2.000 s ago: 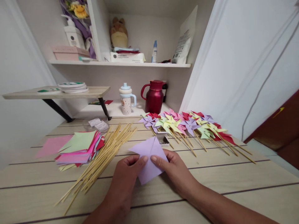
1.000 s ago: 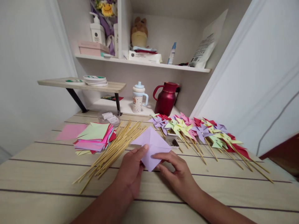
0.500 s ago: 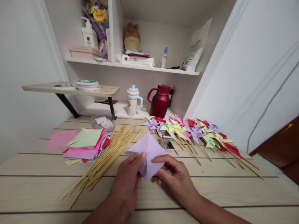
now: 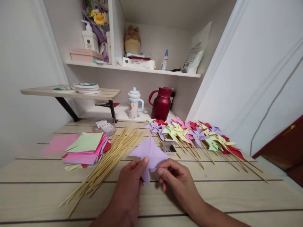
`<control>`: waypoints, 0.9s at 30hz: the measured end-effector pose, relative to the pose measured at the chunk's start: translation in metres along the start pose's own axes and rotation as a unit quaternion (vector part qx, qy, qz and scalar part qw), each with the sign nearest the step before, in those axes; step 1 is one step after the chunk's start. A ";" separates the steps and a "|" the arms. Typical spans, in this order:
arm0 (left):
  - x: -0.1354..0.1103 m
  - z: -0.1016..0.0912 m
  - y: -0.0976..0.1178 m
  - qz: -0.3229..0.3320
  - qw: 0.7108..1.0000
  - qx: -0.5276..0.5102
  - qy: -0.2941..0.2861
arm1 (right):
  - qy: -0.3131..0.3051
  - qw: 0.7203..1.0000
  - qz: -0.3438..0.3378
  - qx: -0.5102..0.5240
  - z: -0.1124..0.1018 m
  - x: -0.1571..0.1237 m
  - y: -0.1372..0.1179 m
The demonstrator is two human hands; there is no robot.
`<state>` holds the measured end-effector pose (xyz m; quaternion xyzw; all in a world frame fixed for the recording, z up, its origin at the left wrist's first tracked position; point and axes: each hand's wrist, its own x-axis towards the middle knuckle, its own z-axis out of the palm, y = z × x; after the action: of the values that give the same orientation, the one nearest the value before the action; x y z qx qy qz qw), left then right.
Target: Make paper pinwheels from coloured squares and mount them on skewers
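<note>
A lilac square of paper (image 4: 149, 155) with a crease down its middle is held just above the wooden table (image 4: 47, 195), its right side bent inward. My left hand (image 4: 131, 181) pinches its lower left part between thumb and fingers. My right hand (image 4: 176, 179) pinches its lower right edge, fingers curled. A bundle of thin wooden skewers (image 4: 106, 162) lies to the left of the paper. Beyond them sits a stack of coloured paper squares (image 4: 85, 148).
A row of finished paper pinwheels on sticks (image 4: 194, 134) fans out at the right. A small open tin of pins (image 4: 169, 148) stands just behind the paper. Further back are a red jug (image 4: 161, 104), a lidded cup (image 4: 134, 104), a small side shelf (image 4: 71, 92) and a wall shelf with bottles.
The paper's right half has been folded in toward the middle, so the sheet looks narrower. Both hands have closed in on its lower corner. The view has shifted slightly.
</note>
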<state>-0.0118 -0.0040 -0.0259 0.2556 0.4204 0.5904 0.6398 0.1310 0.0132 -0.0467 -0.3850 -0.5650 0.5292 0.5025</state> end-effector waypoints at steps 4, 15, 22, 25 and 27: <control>0.002 0.000 -0.002 0.004 1.000 0.017 0.009 | 0.007 1.000 0.009 -0.013 0.000 0.001 0.000; 0.000 -0.001 -0.006 0.020 0.998 0.053 0.004 | 0.040 0.999 0.027 -0.021 0.001 0.001 -0.001; 0.002 -0.004 -0.009 0.027 0.996 0.082 0.008 | 0.050 0.998 0.017 -0.027 0.000 -0.001 0.001; 0.003 -0.003 -0.008 0.031 0.993 0.108 0.020 | 0.052 0.998 0.017 -0.027 0.000 -0.001 0.001; 0.003 -0.002 -0.007 0.035 0.992 0.119 0.026 | 0.053 0.998 0.017 -0.029 0.000 -0.001 0.000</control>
<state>-0.0100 -0.0025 -0.0329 0.3293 0.4947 0.5647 0.5726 0.1308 0.0125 -0.0470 -0.4360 -0.5462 0.5001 0.5114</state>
